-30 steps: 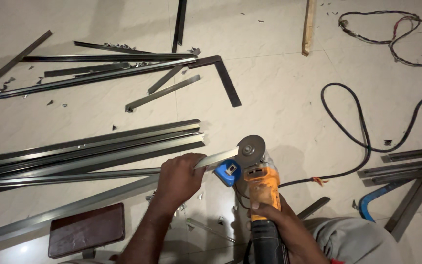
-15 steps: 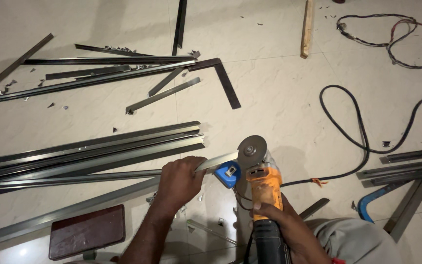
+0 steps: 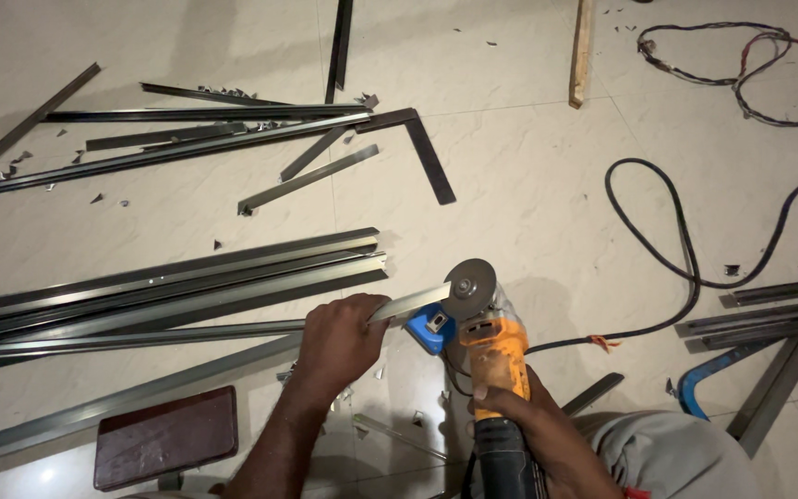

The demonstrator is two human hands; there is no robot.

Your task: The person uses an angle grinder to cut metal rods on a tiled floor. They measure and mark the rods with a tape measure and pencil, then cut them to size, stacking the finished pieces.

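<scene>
Our left hand (image 3: 342, 344) is curled tight around the long grey metal channel strip (image 3: 140, 393), fingers wrapped over its top edge just short of the cut end, pressing it down toward the pale tiled floor (image 3: 528, 212). Our right hand (image 3: 519, 411) is clenched around the yellow-and-black angle grinder (image 3: 494, 370), whose round grey cutting disc (image 3: 469, 288) meets the strip's tip. To cut well, we judge the strip must stay pinned flat so it cannot chatter, and the disc should stand square to the metal — no twisting. Our left fingers sit near the disc, so a grip further back seems safer. A blue block (image 3: 430, 329) lies just under the cut; the black cable (image 3: 676, 249) loops clear to the right — we should keep it there.
</scene>
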